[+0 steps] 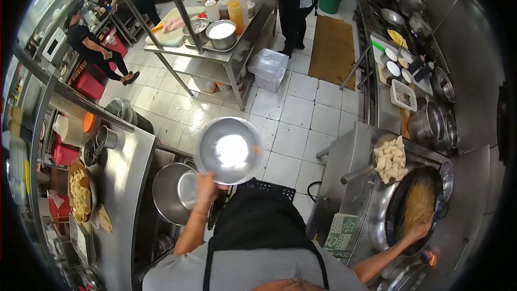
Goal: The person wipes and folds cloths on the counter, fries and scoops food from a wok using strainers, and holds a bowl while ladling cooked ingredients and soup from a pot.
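My left hand [206,187] grips the near rim of a wide metal bowl [207,148], tilted up in front of my apron. A bright reflection covers the bowl's middle, and no food shows in it. Beneath and left of it stands a deep steel pot [167,194]. On the right, my right hand [419,228] is over the black wok [396,205] of bubbling oil [417,199], fingers closed; what they hold, if anything, is hidden. Beside the wok's far edge, a strainer [355,174] holds pale, chunky pieces [390,160].
A flame [431,257] burns near my right forearm. The left steel counter [121,183] bears a bowl of yellowish chips [81,194]. Ahead, a prep table [183,49] carries sauce bottles [235,13] and a pot. Co-workers stand beyond it. Pots [428,121] line the right wall.
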